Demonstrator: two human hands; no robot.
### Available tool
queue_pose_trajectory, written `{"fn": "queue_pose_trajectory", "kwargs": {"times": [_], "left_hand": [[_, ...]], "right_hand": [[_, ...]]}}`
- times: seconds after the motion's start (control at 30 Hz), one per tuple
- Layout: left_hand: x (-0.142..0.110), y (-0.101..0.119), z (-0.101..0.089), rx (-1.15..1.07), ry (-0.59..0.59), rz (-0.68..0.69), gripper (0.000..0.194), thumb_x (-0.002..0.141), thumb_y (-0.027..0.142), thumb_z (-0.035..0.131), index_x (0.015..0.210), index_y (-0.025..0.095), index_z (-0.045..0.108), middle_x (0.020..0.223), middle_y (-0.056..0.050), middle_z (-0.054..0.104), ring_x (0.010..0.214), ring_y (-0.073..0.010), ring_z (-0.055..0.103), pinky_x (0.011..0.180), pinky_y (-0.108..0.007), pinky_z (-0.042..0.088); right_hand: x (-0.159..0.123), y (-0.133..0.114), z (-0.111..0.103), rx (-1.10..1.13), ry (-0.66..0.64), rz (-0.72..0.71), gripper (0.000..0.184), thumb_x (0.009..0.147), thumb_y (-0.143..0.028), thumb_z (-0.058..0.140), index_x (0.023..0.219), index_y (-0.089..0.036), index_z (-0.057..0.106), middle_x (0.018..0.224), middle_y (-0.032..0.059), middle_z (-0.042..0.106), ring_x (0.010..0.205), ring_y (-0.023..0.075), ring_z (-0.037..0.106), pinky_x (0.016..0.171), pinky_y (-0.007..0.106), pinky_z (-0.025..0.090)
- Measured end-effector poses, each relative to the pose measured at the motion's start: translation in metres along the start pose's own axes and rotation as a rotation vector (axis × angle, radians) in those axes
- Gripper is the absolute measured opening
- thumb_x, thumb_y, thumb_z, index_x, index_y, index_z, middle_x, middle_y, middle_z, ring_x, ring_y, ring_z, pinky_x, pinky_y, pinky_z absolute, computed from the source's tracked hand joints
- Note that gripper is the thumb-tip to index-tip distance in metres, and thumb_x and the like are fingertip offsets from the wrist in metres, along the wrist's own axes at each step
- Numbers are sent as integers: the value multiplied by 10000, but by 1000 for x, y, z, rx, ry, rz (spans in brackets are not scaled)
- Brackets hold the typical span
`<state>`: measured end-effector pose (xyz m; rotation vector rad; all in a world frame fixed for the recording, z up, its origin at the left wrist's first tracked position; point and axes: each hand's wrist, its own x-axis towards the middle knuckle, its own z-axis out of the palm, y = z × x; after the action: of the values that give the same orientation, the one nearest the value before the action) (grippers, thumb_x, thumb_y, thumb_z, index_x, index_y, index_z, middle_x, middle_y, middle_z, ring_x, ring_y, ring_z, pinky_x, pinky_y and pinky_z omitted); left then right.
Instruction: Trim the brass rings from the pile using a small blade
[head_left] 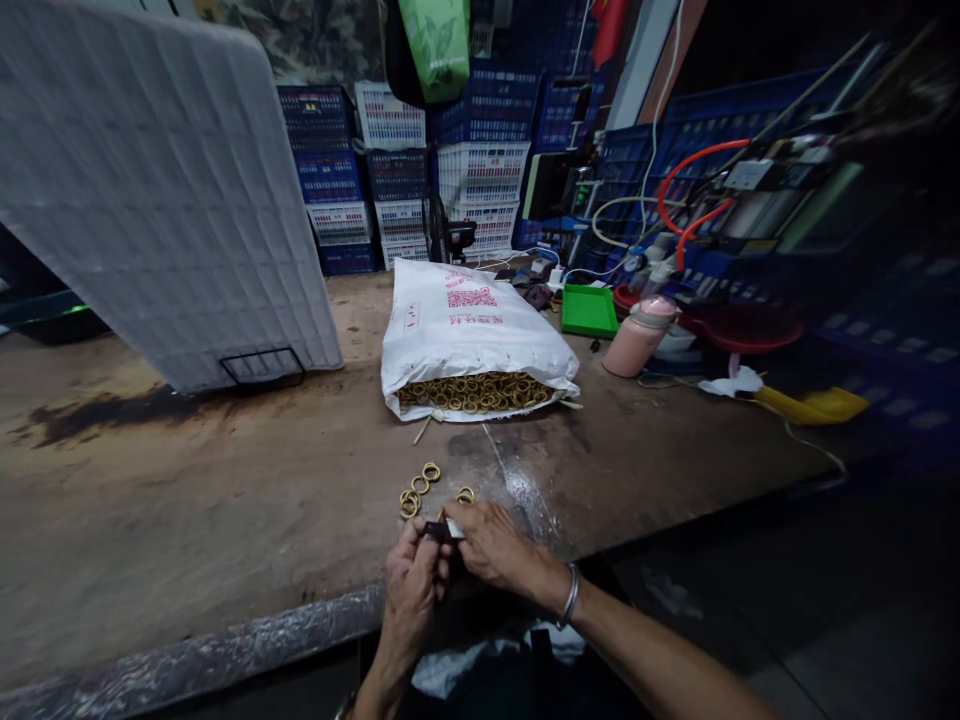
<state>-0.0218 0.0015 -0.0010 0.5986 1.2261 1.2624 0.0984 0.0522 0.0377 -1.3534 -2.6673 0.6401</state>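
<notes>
Pinched in the left hand point(411, 578) is a small black piece point(435, 531), with the thumb and fingers closed tight on it. Seen from the head view, the right hand point(495, 542) is bent over from the other side, and its fingers are closed around a little white bit point(454, 529) right next to the black piece (it is too small to tell if the two are joined). A shiny bracelet point(571, 597) goes around the right wrist. Both hands are close together at the near edge of the brown table point(187, 500). Just past the left hand, some loose gold rings point(404, 505) lie on the wood in a short, bent row, and some of them overlap. One more bit of gold, a ring point(466, 491), peeks out just behind the right hand. Farther back, a big white bag point(480, 335) lies on its side with its mouth facing the hands, and lots more gold rings fill the opening. Red print is on top of the bag. Right of it are a green tray point(589, 310) and a pink bottle point(637, 338), which leans over to the right.
</notes>
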Motion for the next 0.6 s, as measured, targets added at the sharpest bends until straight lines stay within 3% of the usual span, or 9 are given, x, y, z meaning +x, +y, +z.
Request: {"fn": "queue_pose_trajectory", "kwargs": {"times": [0.2, 0.33, 0.47, 0.6], "left_hand": [[-9, 7, 1, -1, -4, 4, 311, 671, 459, 594, 748, 187, 465, 522, 75, 491, 340, -17, 342, 320, -124, 199], [-35, 10, 3, -77, -156, -124, 264, 700, 422, 594, 761, 185, 492, 507, 71, 488, 329, -10, 321, 332, -134, 199], [-48, -21, -6, -168, -306, -340, 310, 620, 423, 661, 649, 152, 514, 462, 23, 533, 288, -18, 331, 299, -147, 146], [-38, -63, -22, -205, -184, -533, 262, 560, 305, 721, 591, 103, 556, 535, -48, 598, 368, -67, 473, 314, -153, 260]], "right_hand": [[3, 2, 6, -119, 47, 72, 287, 694, -87, 392, 941, -169, 514, 826, 83, 627, 717, 181, 553, 571, 256, 273], [9, 16, -3, -135, 78, 193, 271, 702, -77, 371, 918, -164, 509, 759, 75, 624, 632, 157, 536, 542, 255, 251], [24, 32, -7, -87, 177, 128, 247, 679, -103, 404, 901, -161, 497, 695, 41, 592, 597, 139, 497, 536, 242, 231], [48, 39, 0, 0, 249, 114, 158, 737, -118, 400, 833, -172, 513, 722, 32, 579, 622, 122, 483, 536, 227, 224]]}}
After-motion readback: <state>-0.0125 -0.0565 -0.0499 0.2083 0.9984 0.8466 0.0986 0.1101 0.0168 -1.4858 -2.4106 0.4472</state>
